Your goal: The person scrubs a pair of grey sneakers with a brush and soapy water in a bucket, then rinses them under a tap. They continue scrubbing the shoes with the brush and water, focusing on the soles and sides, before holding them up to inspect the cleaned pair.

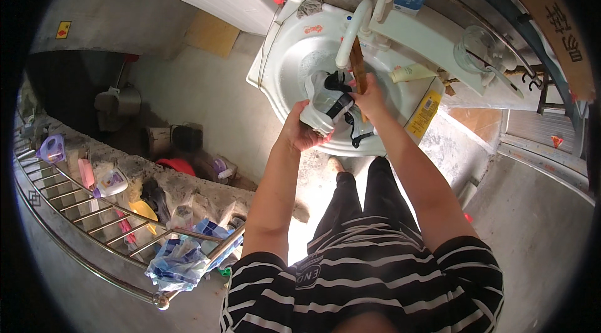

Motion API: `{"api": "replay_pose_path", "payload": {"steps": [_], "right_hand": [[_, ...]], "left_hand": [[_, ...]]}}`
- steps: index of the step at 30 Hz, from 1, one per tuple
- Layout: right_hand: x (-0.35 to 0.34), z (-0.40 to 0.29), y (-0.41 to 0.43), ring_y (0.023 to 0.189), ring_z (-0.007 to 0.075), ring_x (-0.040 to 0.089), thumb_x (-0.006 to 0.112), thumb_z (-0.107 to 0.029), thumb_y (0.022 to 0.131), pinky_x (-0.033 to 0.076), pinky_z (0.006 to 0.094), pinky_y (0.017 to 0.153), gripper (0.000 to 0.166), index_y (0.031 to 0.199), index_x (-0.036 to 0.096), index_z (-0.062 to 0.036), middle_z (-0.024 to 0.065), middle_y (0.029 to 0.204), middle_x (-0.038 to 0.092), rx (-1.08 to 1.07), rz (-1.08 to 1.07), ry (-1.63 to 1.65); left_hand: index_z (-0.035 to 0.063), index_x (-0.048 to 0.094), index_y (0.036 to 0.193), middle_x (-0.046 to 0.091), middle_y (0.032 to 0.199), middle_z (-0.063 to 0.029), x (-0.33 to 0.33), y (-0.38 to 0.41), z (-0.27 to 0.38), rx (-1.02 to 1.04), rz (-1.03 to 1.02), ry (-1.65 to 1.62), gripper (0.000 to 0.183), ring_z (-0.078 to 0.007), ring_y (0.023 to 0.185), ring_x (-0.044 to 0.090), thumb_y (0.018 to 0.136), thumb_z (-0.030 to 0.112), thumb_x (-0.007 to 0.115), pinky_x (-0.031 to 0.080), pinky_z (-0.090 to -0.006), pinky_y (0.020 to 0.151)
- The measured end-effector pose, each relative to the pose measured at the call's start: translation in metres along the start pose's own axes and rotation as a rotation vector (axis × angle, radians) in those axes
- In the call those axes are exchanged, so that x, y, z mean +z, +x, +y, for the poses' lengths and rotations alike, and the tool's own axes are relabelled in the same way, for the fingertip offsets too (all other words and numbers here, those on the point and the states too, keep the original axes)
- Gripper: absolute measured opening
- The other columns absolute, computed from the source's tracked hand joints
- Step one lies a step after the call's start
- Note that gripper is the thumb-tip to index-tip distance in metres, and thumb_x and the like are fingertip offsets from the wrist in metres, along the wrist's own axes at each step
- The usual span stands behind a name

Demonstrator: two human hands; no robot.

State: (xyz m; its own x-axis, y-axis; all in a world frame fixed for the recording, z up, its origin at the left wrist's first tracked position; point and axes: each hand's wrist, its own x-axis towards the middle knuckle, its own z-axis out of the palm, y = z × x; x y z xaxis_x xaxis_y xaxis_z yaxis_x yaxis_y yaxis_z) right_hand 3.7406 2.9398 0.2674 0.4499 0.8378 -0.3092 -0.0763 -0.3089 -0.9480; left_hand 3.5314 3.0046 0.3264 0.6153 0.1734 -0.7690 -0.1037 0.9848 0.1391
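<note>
Over the washbasin [293, 58] I hold a wet-looking white shoe [315, 114] with black straps, tilted under the white faucet [348, 44]. My left hand [300, 131] grips its white sole from the left and below. My right hand [369, 98] has its fingers on the black strap at the shoe's right side. A brown wooden strip [358, 63] stands along the basin beside the faucet and passes close to my right hand; whether the hand touches it is unclear. Below that hand lies another white piece with black edging [359, 133], partly hidden. Suds dot the basin's inner wall.
A pale tube [411, 72] and a yellow packet [425, 112] lie on the basin's right rim. A grey cloth [310, 7] rests at the back left. On the shelf stands a glass jar [476, 48]. To my left runs a metal railing [94, 215], with bottles [111, 182] and a plastic bag [181, 262].
</note>
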Motion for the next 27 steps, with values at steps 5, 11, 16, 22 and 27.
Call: {"api": "replay_pose_path", "payload": {"steps": [5, 11, 16, 22, 27], "right_hand": [[-0.009, -0.01, 0.005, 0.098, 0.0321, 0.063, 0.077, -0.012, 0.071, 0.048, 0.0384, 0.083, 0.05, 0.111, 0.048, -0.0035, 0.0169, 0.1, 0.066, 0.02, -0.243, -0.172], [0.0, -0.025, 0.008, 0.093, 0.0385, 0.063, 0.071, -0.016, 0.075, 0.048, 0.0438, 0.079, 0.04, 0.106, 0.049, -0.0034, 0.0215, 0.094, 0.064, -0.091, -0.158, -0.515], [-0.009, -0.02, 0.039, 0.089, 0.0367, 0.064, 0.073, -0.025, 0.07, 0.049, 0.0449, 0.077, 0.042, 0.1, 0.055, -0.0011, 0.0201, 0.09, 0.066, 0.043, 0.107, -0.29], [-0.009, -0.026, 0.047, 0.073, 0.0201, 0.058, 0.079, -0.021, 0.068, 0.048, 0.035, 0.066, 0.04, 0.096, 0.055, -0.0039, 0.0063, 0.081, 0.06, 0.297, -0.065, 0.094], [-0.01, -0.025, 0.044, 0.072, 0.0188, 0.057, 0.078, -0.018, 0.069, 0.047, 0.0344, 0.067, 0.036, 0.093, 0.055, -0.004, 0.0052, 0.079, 0.059, 0.233, 0.091, 0.158]], "left_hand": [[0.0006, 0.046, 0.127, 0.058, 0.108, -0.0231, 0.011, -0.002, 0.002, 0.016, 0.099, 0.061, 0.064, -0.0389, 0.088, 0.061, 0.085, 0.048, 0.055, 0.053, -0.0488, 0.07], [0.0026, 0.045, 0.131, 0.056, 0.114, -0.0269, 0.001, -0.002, 0.002, 0.006, 0.027, 0.026, 0.067, -0.0396, 0.092, 0.061, 0.085, 0.05, 0.054, 0.053, -0.0478, 0.07], [-0.0004, 0.039, 0.139, 0.051, 0.125, -0.0339, -0.005, -0.009, 0.006, -0.079, -0.179, -0.025, 0.078, -0.0427, 0.096, 0.06, 0.085, 0.053, 0.05, 0.053, -0.0453, 0.071], [-0.0024, 0.04, 0.138, 0.051, 0.124, -0.034, -0.021, -0.01, 0.005, -0.079, -0.258, -0.099, 0.074, -0.0409, 0.095, 0.06, 0.085, 0.049, 0.044, 0.053, -0.0438, 0.068], [-0.0024, 0.039, 0.138, 0.05, 0.125, -0.0339, -0.017, -0.008, 0.002, -0.068, -0.259, -0.085, 0.075, -0.0413, 0.096, 0.059, 0.085, 0.051, 0.045, 0.054, -0.0442, 0.069]]}}
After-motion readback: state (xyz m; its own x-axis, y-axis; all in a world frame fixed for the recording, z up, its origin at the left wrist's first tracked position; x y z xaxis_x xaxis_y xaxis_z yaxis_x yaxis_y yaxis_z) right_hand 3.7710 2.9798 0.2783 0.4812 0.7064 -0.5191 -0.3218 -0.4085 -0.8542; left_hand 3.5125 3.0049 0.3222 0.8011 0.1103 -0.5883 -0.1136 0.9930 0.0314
